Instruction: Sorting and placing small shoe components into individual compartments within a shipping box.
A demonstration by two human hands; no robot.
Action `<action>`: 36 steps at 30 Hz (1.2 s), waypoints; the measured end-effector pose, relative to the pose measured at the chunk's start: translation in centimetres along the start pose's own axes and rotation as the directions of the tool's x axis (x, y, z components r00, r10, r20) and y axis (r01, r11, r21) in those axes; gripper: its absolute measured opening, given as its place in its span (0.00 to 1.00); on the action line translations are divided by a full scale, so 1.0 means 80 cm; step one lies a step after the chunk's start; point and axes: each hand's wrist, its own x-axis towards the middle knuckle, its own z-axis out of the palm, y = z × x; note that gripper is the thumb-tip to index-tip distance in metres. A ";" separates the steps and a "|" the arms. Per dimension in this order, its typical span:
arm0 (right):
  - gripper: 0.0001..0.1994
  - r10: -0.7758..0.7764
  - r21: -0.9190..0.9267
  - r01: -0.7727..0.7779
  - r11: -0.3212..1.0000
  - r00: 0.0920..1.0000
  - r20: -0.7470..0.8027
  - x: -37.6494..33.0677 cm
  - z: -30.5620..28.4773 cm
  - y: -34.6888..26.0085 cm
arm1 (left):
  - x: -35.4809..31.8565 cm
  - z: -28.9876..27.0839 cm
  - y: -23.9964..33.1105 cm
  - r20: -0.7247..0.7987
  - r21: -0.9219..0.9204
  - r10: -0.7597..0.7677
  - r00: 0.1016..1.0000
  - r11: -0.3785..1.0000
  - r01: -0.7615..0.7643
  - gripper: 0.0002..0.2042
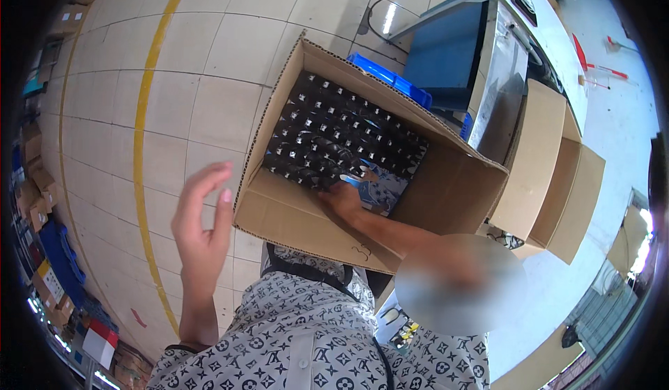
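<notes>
A large open cardboard box (446,188) stands in front of me. Inside it, rows of small black parts with shiny silvery tips (313,122) are packed close together. My right hand (343,200) reaches down into the box at its near side. Its fingers are closed next to the black parts and a blue-and-white printed piece (380,191); what they grip is hidden. Outside the box's left wall my left hand (202,219) is raised, empty, its thumb and fingers apart. A blurred patch covers part of my right forearm.
Another open cardboard box (533,160) stands to the right, beside a workbench (505,69). A blue plastic bin (390,80) sits behind the near box. A yellow line (143,118) runs along the tiled floor on the left. Cartons (35,195) are stacked at the far left.
</notes>
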 end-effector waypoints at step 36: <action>0.23 0.012 -0.325 0.081 0.942 0.962 0.273 0.042 0.011 0.000 | -0.020 0.007 -0.013 0.098 -0.071 0.163 0.982 0.985 -0.156 0.10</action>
